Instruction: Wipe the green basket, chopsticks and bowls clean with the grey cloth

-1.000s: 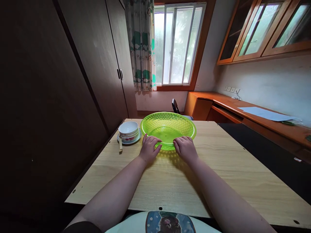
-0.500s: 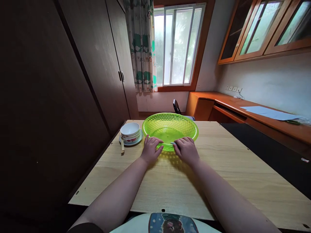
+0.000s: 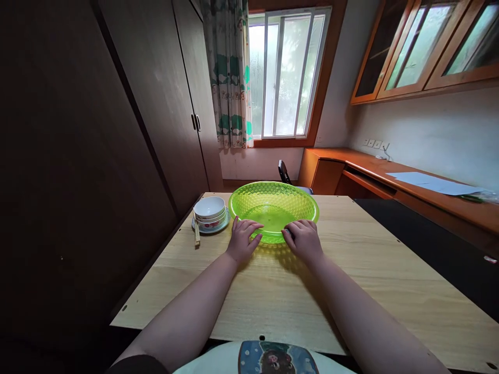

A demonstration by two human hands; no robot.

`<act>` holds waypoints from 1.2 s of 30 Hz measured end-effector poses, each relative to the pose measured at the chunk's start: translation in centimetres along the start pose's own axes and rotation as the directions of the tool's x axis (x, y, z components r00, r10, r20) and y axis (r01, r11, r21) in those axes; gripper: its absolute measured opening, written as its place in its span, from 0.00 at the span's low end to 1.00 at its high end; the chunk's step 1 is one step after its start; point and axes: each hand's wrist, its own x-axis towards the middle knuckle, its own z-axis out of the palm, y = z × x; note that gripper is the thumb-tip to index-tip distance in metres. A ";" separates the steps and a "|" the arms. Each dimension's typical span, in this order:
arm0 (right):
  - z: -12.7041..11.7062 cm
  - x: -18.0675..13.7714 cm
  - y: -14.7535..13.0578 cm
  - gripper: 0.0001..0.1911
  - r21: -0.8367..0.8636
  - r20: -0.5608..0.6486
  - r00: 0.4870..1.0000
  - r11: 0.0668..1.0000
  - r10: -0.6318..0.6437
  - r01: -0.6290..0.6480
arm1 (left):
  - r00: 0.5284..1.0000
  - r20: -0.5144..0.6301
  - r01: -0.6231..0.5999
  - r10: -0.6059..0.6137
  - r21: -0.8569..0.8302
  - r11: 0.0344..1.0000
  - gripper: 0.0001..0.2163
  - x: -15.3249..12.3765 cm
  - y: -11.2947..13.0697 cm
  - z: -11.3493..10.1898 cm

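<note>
A translucent yellow-green plastic basin with a honeycomb-patterned wall sits on the wooden table. My left hand is curled over its near rim, thumb on the side toward me. To the right along the same rim rests my right hand, fingers bent and closed, a small greyish thing just showing between thumb and forefinger; its kind I cannot make out. Left of the basin, a stack of white bowls with a red pattern stands on a plate. Wooden chopsticks lean beside the bowls.
The pale wooden table stretches toward me. A dark wardrobe borders it on the left. At the right runs an orange-brown desk with white paper on it. A chair stands behind the table.
My right hand has slid slightly to the right along the basin's rim, and less of the small greyish thing shows. My left hand and the basin look nearly unchanged.
</note>
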 end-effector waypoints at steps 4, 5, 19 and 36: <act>-0.1 0.0 -0.9 0.14 0.012 0.031 0.999 1.000 -0.028 0.027 | 0.997 -0.033 -0.063 0.064 0.050 0.997 0.16 -0.2 0.6 0.1; -0.1 -0.1 -1.1 0.14 0.018 0.033 0.999 0.999 -0.032 0.032 | 0.995 -0.021 -0.095 0.096 0.054 0.994 0.16 -0.2 0.9 0.3; 0.3 0.1 1.0 0.13 0.035 0.006 1.000 0.999 0.014 -0.015 | 0.995 -0.012 -0.102 0.102 -0.002 0.995 0.11 0.3 0.0 0.3; 0.2 0.0 1.0 0.13 0.080 0.021 1.000 0.997 0.001 -0.003 | 1.000 0.030 -0.002 0.002 -0.014 1.000 0.11 0.3 0.1 0.0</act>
